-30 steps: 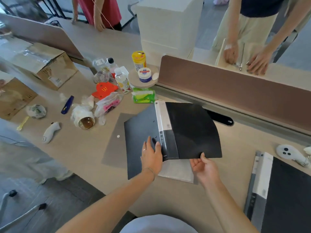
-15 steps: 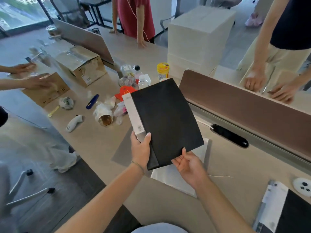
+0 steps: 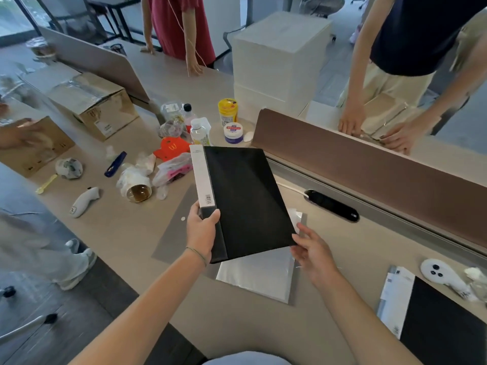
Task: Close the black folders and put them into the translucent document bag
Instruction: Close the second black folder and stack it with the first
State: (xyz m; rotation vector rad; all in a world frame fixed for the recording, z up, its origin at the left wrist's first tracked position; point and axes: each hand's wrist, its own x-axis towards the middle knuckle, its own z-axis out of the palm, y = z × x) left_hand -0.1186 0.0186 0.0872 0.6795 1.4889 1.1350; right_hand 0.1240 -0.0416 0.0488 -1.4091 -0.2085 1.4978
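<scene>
Hands hold 1 closed black folder [image 3: 245, 201] above the desk [image 3: 126, 227], tilted with its white label strip along the spine on the left. The left hand [image 3: 201, 231] is clamped around the spine's near end, thumb on top of the cover and fingers underneath. The right hand [image 3: 309, 248] sits at the folder's near right corner with fingers loosely curled and partly spread; whether it actually grips the corner or only touches it is hard to tell. Beneath the folder, flat on the desk, lies the translucent document bag [image 3: 259, 277], its grey flap showing to the left and its shiny body showing below the folder's near edge. A 2nd black folder [image 3: 437, 317] rests on the desk well apart at the far right, near a white controller [image 3: 437, 272]. Left of the held folder are a tipped cup [image 3: 138, 192], a red paper carton [image 3: 171, 150] and a cardboard box [image 3: 97, 106]. A brown divider panel [image 3: 369, 164] runs along the desk behind.
</scene>
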